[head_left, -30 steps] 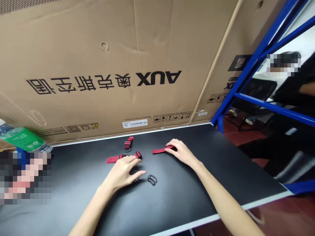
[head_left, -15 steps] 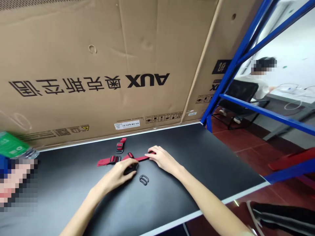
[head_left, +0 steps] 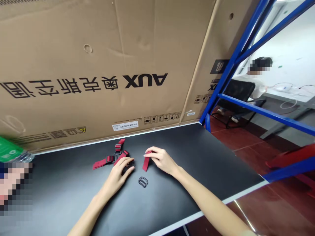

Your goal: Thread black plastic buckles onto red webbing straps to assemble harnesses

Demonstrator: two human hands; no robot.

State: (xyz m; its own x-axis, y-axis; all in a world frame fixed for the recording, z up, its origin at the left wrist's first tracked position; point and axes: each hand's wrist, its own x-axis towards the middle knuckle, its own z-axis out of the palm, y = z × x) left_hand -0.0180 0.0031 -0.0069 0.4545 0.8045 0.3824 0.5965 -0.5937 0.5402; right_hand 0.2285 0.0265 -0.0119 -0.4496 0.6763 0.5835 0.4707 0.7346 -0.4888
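Note:
My right hand pinches one end of a short red strap, whose other end hangs down toward the black tabletop. To the left, my left hand has curled fingers around something dark, mostly hidden under them. Just in front of both hands lies a loose black metal hook. Beyond my left fingers a red strap with a black slider lies at a slant. Near it are another buckled red strap and a smaller red strap piece with black hardware.
A large cardboard box stands along the back of the black table. Blue metal framing rises at the right. A green-labelled bottle is at the left edge. Past the frame, a person sits on a chair.
My right hand now holds the strap apart from the left hand's group; before, it stretched between both hands. My left hand has shifted slightly left. The loose hook remains on the table.

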